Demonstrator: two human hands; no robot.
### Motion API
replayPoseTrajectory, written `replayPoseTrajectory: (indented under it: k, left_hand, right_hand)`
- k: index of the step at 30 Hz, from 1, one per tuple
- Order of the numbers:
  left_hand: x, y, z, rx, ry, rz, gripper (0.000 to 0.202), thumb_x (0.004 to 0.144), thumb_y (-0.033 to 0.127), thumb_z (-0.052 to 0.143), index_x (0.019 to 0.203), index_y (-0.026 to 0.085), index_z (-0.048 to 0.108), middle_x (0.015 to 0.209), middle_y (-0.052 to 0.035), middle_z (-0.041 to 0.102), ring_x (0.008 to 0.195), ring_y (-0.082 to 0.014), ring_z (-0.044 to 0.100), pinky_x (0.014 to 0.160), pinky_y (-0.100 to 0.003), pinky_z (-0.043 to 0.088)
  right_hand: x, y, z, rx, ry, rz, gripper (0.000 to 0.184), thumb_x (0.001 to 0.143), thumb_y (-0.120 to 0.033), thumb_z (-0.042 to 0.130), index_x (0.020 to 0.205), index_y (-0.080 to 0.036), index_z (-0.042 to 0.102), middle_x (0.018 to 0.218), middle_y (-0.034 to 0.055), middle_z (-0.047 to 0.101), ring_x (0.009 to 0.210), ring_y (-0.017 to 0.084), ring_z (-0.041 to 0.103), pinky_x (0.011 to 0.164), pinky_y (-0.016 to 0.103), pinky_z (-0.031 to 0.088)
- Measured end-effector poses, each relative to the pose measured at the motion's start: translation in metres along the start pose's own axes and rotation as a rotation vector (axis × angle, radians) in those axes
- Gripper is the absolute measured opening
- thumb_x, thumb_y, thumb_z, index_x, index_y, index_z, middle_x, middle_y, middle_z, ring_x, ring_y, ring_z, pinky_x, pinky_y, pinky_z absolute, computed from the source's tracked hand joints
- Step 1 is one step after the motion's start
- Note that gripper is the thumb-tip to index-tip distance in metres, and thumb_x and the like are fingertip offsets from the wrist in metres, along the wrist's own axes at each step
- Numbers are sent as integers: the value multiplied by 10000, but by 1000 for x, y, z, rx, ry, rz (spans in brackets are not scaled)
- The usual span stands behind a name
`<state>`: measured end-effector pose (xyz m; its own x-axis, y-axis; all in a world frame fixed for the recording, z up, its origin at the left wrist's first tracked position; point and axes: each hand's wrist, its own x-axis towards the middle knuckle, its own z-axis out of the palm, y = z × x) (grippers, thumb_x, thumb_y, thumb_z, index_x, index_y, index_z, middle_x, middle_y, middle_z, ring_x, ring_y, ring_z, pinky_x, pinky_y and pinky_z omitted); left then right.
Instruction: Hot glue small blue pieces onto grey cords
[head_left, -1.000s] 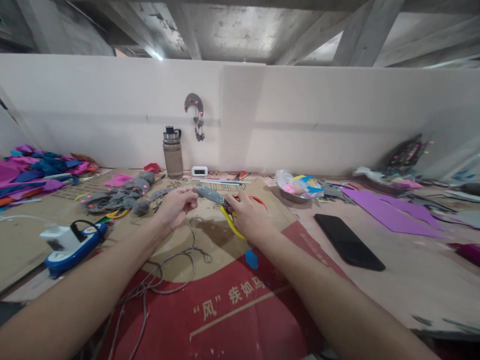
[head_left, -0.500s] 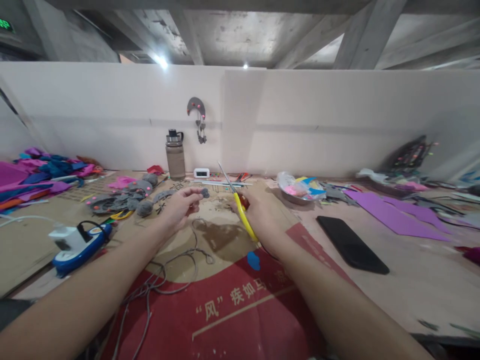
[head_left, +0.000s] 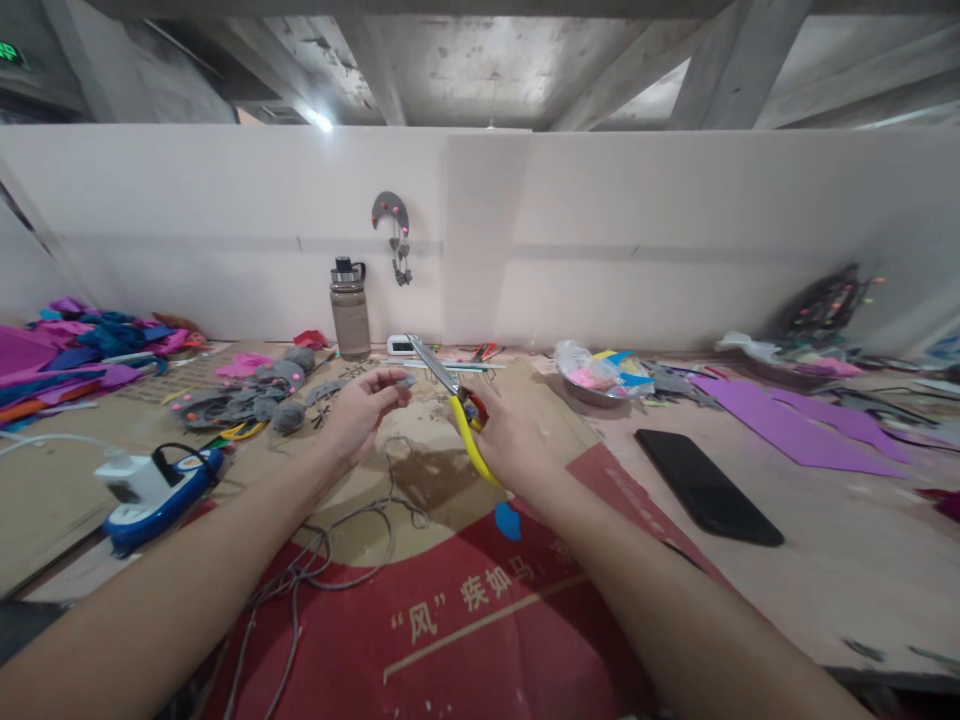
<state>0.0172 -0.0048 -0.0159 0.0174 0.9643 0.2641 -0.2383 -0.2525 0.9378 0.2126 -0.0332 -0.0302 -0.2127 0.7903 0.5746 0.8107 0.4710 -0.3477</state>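
Both hands meet over the middle of the table in the head view. The left hand [head_left: 365,408] is closed in a pinch, thumb and forefinger holding a small grey felt scrap [head_left: 407,381] just above the table. The right hand [head_left: 506,432] is wrapped around the handles of a pair of yellow-handled steel scissors [head_left: 452,397], whose blades slant up and to the left, their tips just beside the scrap; I cannot tell whether the blades touch it.

Under the forearms lies a red and tan printed cardboard sheet [head_left: 480,625], with a loose grey cord [head_left: 352,545] curling over it and a small blue felt piece [head_left: 508,521] near the right wrist. Left of the left arm sits a blue and white plug-in tool [head_left: 154,490], and beyond it a cluster of grey felt pieces [head_left: 255,395]. A translucent brown water bottle [head_left: 350,310] stands against the white wall. To the right, well apart from the hands, lies a flat black phone [head_left: 709,487], with a purple felt sheet [head_left: 780,420] behind it.
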Motion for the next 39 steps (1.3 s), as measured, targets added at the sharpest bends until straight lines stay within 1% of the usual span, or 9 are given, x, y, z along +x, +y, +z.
replayPoseTrajectory:
  k: [3,6,11,16,19,24,28,33,39]
  left_hand:
    - [2,-3,-1,109,61,50,303,587,167,718,874,127,627,716,-9,625,638,-97,564,640,-230,436]
    - [5,-6,-4,165,77,86,278,588,171,703,851,139,619,726,-4,620,643,-107,568,619,-239,438]
    - [5,-5,-6,183,76,97,304,593,188,699,880,139,614,677,14,587,618,-96,538,614,-235,436]
    - [5,-6,-6,186,87,104,321,594,196,694,898,142,606,672,19,569,609,-91,519,602,-230,427]
    - [6,-7,-6,185,105,109,309,583,182,688,875,149,594,657,26,558,590,-88,505,579,-225,416]
    - [4,-6,-6,163,119,97,302,571,164,681,851,157,567,698,24,559,607,-88,508,581,-222,418]
    - [3,-5,-5,120,130,85,339,562,155,689,870,164,549,723,22,563,621,-90,514,588,-225,422]
    - [4,-2,-6,30,82,4,314,546,147,700,841,146,593,729,16,573,577,-70,494,560,-211,396]
    - [6,-2,-10,-51,65,-48,225,561,147,704,756,138,592,637,27,542,533,-63,475,540,-209,382]
  right_hand:
    - [1,0,2,43,11,-11,365,836,-386,500,1179,-259,495,1045,71,545,860,173,551,717,263,407]
    - [-1,0,4,-61,-20,24,355,818,-328,509,1170,-279,500,1031,67,529,811,174,544,649,258,381]
    - [-3,2,4,-215,-56,38,359,805,-237,479,1161,-273,503,1002,74,532,790,178,534,598,256,332]
    - [-1,7,3,-261,-21,33,365,783,-216,476,1143,-265,505,1019,79,526,812,181,524,580,252,311]
    - [-1,8,4,-267,-28,9,357,785,-221,465,1137,-264,505,1012,80,527,794,175,524,576,252,304]
    - [-2,7,3,-281,-50,-48,367,786,-207,460,1147,-257,503,1012,85,529,783,163,523,586,248,309]
    - [-2,5,-1,-311,-57,-54,380,782,-221,476,1160,-257,497,1024,92,537,786,175,529,576,254,310]
    - [-2,2,-3,-324,-76,-41,349,804,-213,447,1143,-260,510,1006,95,539,792,185,542,575,262,321]
    - [-1,6,-4,-303,-72,1,367,802,-243,459,1166,-267,500,1038,89,541,766,182,546,562,266,314]
